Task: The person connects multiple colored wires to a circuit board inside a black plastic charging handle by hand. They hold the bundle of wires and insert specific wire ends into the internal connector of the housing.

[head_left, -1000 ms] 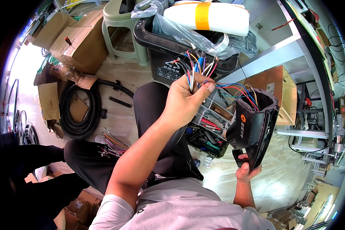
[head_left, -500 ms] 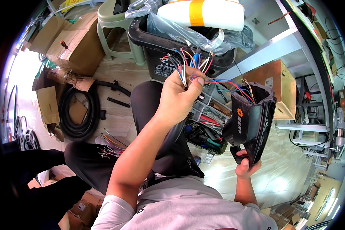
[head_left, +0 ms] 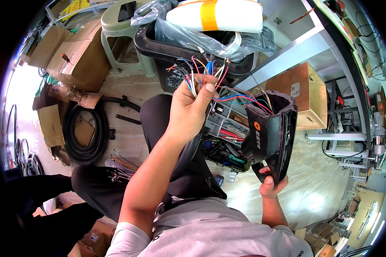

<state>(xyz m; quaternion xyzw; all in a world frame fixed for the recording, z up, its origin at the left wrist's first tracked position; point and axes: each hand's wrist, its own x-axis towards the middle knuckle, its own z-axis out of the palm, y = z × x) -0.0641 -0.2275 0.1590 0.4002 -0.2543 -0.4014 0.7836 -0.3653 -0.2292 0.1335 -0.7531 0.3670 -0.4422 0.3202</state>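
Wires (head_left: 193,85) — thin, plastic-coated — fan from left fingers (head_left: 205,95).

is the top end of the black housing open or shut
Open: the black housing has a hollow upper end, with coloured wires coming out of it.
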